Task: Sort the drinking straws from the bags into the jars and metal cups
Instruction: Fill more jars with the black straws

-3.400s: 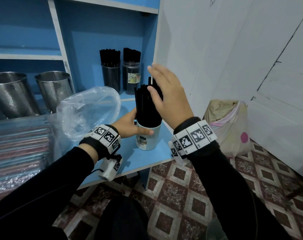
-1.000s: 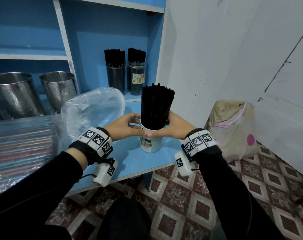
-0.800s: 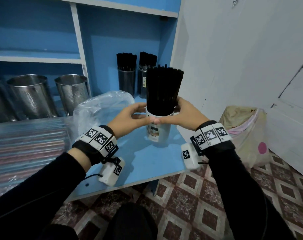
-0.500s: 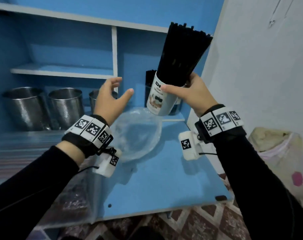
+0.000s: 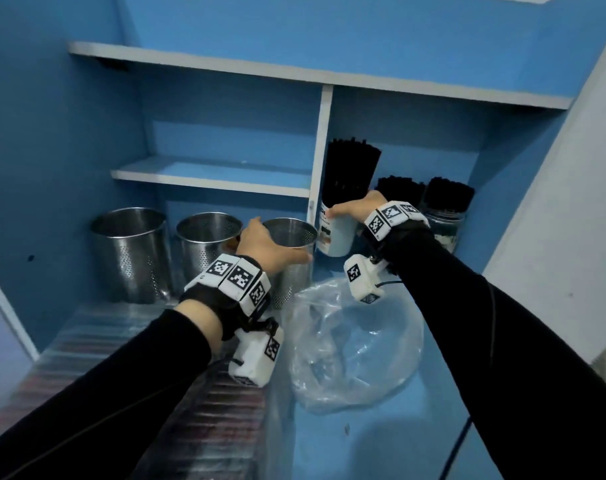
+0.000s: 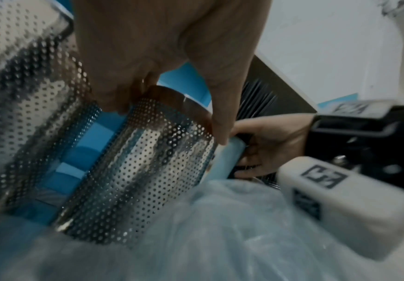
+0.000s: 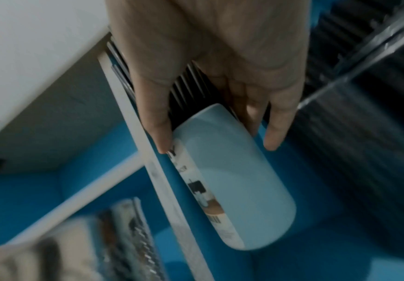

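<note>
My right hand (image 5: pixel 353 211) grips a white jar (image 5: pixel 336 237) packed with black straws (image 5: pixel 350 171). The jar is upright at the back of the blue shelf, tight against the white divider (image 5: pixel 320 168). In the right wrist view my thumb and fingers (image 7: pixel 274 136) clasp the white jar (image 7: pixel 234 180) near its rim. My left hand (image 5: pixel 280 240) grips the rim of a perforated metal cup (image 5: pixel 291 278) just left of the divider. The left wrist view shows my thumb (image 6: pixel 220 125) outside the empty metal cup (image 6: pixel 135 180) and my fingers inside its rim.
Two more empty metal cups (image 5: pixel 131 251) (image 5: pixel 204 244) stand to the left. Behind my right wrist stand two jars of black straws (image 5: pixel 398 190) (image 5: pixel 447 202). A crumpled empty plastic bag (image 5: pixel 353 344) lies on the shelf, and bags of coloured straws (image 5: pixel 208 410) at front left.
My right hand lifted the filled white jar from the front of the shelf and carried it back beside the divider. My left hand let go of it and took hold of the metal cup's rim.
</note>
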A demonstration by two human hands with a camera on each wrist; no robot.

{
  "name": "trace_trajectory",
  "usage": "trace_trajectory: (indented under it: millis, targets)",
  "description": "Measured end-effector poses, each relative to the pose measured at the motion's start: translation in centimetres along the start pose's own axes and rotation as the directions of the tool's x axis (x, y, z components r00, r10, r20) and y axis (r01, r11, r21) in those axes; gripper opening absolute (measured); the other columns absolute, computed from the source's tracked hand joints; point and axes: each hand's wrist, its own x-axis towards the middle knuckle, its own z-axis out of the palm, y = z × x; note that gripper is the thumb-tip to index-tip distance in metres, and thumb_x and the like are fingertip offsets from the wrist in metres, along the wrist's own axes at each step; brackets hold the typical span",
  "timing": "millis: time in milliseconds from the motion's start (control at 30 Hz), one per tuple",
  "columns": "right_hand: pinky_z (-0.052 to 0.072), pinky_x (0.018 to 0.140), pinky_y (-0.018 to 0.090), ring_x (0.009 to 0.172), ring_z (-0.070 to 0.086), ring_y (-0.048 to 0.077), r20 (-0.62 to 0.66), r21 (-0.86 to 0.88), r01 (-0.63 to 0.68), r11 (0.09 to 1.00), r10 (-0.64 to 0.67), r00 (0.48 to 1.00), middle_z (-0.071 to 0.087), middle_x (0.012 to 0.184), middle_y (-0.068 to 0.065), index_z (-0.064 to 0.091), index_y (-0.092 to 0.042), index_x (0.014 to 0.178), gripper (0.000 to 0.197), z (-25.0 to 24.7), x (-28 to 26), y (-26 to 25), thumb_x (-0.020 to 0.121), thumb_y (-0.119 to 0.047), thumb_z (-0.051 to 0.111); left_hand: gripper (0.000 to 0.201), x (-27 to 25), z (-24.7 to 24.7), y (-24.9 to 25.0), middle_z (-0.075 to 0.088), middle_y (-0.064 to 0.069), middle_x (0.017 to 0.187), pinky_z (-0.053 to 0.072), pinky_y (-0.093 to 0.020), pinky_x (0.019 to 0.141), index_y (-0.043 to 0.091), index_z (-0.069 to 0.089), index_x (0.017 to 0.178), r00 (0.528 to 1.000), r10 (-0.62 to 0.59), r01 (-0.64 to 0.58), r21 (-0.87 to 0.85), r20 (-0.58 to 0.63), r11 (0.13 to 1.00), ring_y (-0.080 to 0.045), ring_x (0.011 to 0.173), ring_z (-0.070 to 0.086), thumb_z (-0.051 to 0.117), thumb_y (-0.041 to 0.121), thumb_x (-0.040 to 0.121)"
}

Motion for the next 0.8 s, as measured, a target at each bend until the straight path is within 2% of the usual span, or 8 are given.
trace_trajectory:
  millis: [100, 333, 400, 467, 567, 600, 667, 800]
  targets:
    - [0.056, 0.088, 0.041, 0.096, 0.066, 0.029, 0.037, -0.133, -0.056, 0.99, 0.062, 0.997, 0.067, 0.11, 0.014, 0.057, -0.004, 0.121, 0.085, 1.6, 1.6, 0.9, 0.054, -0.044, 0.089, 0.109, 0.7, 0.2, -0.2, 0.048, -0.008, 0.135, 0.043, -0.037, 0.105, 0.01, 0.031, 0.143, 0.999, -0.04, 0.04, -0.027, 0.011, 0.999, -0.025, 0.123, 0.049, 0.095, 0.026, 0.055]
    - [0.048, 0.073, 0.03, 0.077, 0.059, 0.02, 0.062, -0.185, -0.12, 0.975, 0.133, 0.989, 0.065, 0.104, 0.009, 0.057, -0.002, 0.125, 0.079, 2.9, 2.9, 3.0, 0.064, -0.043, 0.087, 0.108, 0.9, 0.5, -0.4, 0.048, -0.007, 0.135, 0.044, -0.041, 0.107, 0.01, 0.032, 0.141, 0.999, -0.036, 0.036, -0.033, 0.009, 0.999, -0.024, 0.124, 0.049, 0.095, 0.027, 0.055]
    - [0.046, 0.078, 0.03, 0.093, 0.059, 0.024, 0.097, -0.157, -0.112, 0.981, 0.128, 0.987, 0.063, 0.121, 0.012, 0.053, -0.002, 0.13, 0.084, 2.2, 2.7, 3.0, 0.065, -0.045, 0.086, 0.11, 0.7, 0.5, -0.3, 0.045, -0.007, 0.138, 0.041, -0.038, 0.109, 0.01, 0.029, 0.144, 0.999, -0.036, 0.036, -0.02, 0.005, 0.999, -0.024, 0.128, 0.046, 0.095, 0.027, 0.057]
    - [0.046, 0.08, 0.031, 0.104, 0.06, 0.027, 0.087, -0.128, -0.083, 0.988, 0.095, 0.992, 0.062, 0.124, 0.014, 0.05, -0.003, 0.133, 0.089, 1.1, 2.0, 2.8, 0.066, -0.052, 0.083, 0.113, 0.4, 0.5, 0.0, 0.042, -0.008, 0.142, 0.038, -0.039, 0.111, 0.009, 0.026, 0.147, 0.999, -0.041, 0.041, -0.013, 0.006, 0.999, -0.025, 0.131, 0.043, 0.094, 0.027, 0.058]
    - [0.045, 0.068, 0.03, 0.08, 0.064, 0.024, 0.032, -0.03, -0.018, 0.999, 0.019, 0.999, 0.064, 0.09, 0.014, 0.06, -0.007, 0.109, 0.057, -0.5, 0.3, 2.3, 0.073, -0.047, 0.079, 0.112, -0.2, 0.5, 0.4, 0.042, -0.01, 0.145, 0.037, -0.042, 0.113, 0.008, 0.025, 0.148, 0.999, -0.051, 0.051, -0.019, -0.007, 0.999, -0.026, 0.134, 0.042, 0.093, 0.026, 0.061]
    - [0.042, 0.059, 0.029, 0.064, 0.057, 0.02, 0.033, 0.033, 0.007, 0.999, -0.008, 0.999, 0.057, 0.075, 0.011, 0.058, -0.009, 0.092, 0.039, -1.1, -0.4, 2.3, 0.077, -0.04, 0.077, 0.11, -0.4, 0.5, 0.6, 0.042, -0.011, 0.145, 0.037, -0.042, 0.112, 0.007, 0.026, 0.147, 0.999, -0.051, 0.05, -0.006, -0.016, 0.999, -0.027, 0.133, 0.042, 0.093, 0.026, 0.061]
    - [0.033, 0.048, 0.025, 0.048, 0.04, 0.014, 0.042, 0.152, 0.034, 0.988, -0.041, 0.998, 0.043, 0.066, 0.009, 0.047, -0.015, 0.074, 0.028, -2.6, -2.2, 2.7, 0.085, -0.026, 0.07, 0.114, -1.1, 0.5, 0.9, 0.036, -0.013, 0.15, 0.034, -0.042, 0.114, 0.005, 0.022, 0.15, 0.998, -0.052, 0.053, 0.043, -0.018, 0.998, -0.029, 0.138, 0.037, 0.092, 0.029, 0.063]
    - [0.049, 0.066, 0.029, 0.069, 0.052, 0.016, 0.007, -0.056, 0.071, 0.996, -0.071, 0.997, 0.057, 0.079, 0.003, 0.061, -0.015, 0.083, 0.024, -5.5, -6.8, 5.6, 0.085, -0.037, 0.069, 0.12, -3.4, 0.8, 1.7, 0.016, -0.016, 0.157, 0.023, -0.036, 0.119, 0.009, 0.007, 0.156, 0.999, 0.009, -0.003, 0.111, -0.053, 0.994, -0.03, 0.144, 0.023, 0.086, 0.036, 0.07]
